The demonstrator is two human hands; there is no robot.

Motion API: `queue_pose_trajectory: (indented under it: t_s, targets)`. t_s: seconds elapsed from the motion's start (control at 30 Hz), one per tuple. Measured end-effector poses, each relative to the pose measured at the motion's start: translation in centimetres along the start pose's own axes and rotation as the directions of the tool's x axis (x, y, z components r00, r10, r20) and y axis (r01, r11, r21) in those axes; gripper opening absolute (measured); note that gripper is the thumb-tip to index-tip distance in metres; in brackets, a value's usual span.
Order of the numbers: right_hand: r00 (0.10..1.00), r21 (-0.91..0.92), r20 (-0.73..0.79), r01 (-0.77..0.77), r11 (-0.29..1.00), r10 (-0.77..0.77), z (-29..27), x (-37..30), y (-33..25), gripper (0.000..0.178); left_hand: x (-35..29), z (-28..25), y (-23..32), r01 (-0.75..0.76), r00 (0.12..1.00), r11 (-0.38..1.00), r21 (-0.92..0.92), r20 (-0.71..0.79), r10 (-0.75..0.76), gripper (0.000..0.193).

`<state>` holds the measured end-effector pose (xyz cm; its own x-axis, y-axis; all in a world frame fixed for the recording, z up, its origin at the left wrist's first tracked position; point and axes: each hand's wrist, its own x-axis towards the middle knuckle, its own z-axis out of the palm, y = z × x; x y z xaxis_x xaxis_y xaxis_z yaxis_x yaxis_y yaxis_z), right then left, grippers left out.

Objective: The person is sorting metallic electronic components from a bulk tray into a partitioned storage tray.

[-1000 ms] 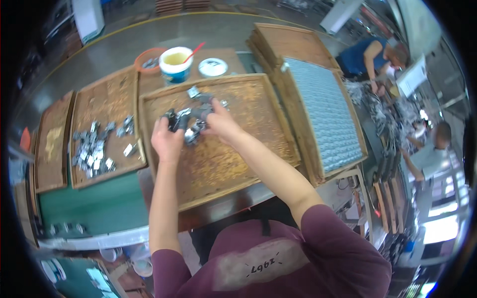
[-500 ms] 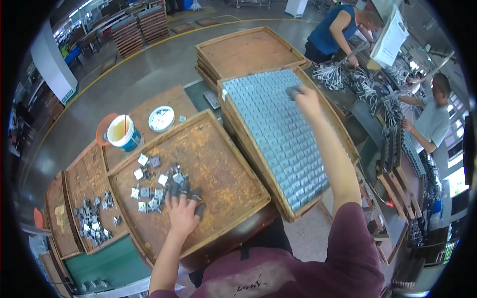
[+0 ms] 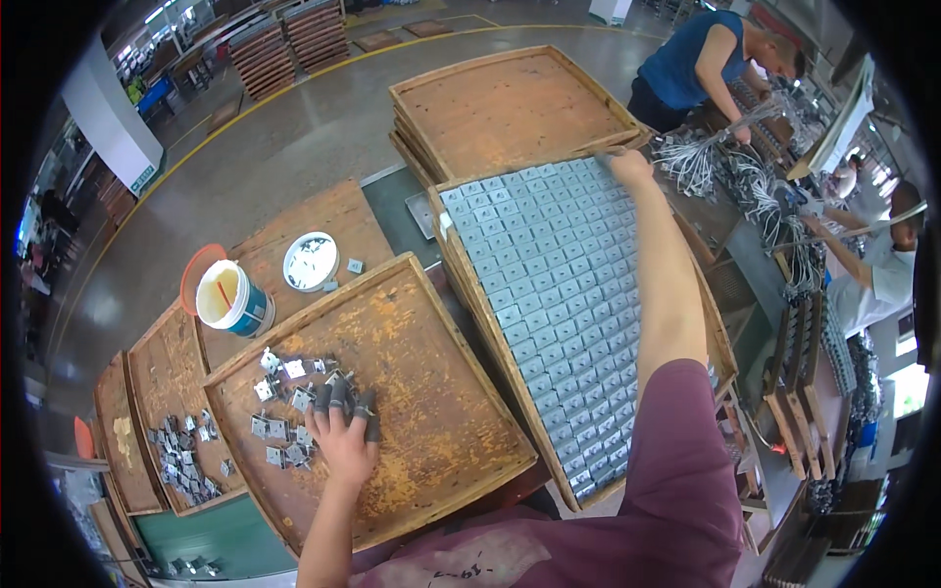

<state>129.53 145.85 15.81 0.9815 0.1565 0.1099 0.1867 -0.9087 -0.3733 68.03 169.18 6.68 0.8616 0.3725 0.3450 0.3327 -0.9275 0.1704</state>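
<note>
My left hand (image 3: 343,443) lies over a worn wooden tray (image 3: 441,412), dark covers on its fingertips. Its fingers are stretched out and slightly apart, beside a loose cluster of small shiny metal parts (image 3: 278,428). Further right, a wooden-framed tray is packed with rows of flat square grey metal pieces (image 3: 554,284). At that tray's far right corner is my right hand (image 3: 632,169), its covered fingers bent together at the end of the top row. Whatever they pinch is too small or hidden to make out.
A white-and-blue bucket (image 3: 233,299) and a round white lid (image 3: 311,262) holding small bits stand beyond the left tray. Another tray (image 3: 176,392) with metal parts is at far left. Stacked trays (image 3: 520,108) stand behind. Two people work at right among cable bundles (image 3: 691,162).
My right hand has moved farther out to the packed tray's far right corner. My left hand stays by the loose parts, which have been shifted slightly. The view has turned a little.
</note>
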Motion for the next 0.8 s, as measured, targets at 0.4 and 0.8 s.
queue_pose_trajectory:
  t_s: [0.4,0.8]
  targets:
    - [0.914,0.848,0.075,0.151,0.507,-0.398,-8.2,-23.1,-7.8,0.030,-6.7,-0.9,-1.1,0.090,0.996,0.988,-0.124,-0.008,-0.092,0.033]
    - [0.863,0.928,0.208,-0.026,0.370,-0.461,-8.4,-44.5,-8.1,0.025,-5.5,-2.4,0.2,0.363,0.745,-0.297,-0.883,0.467,-0.476,0.024]
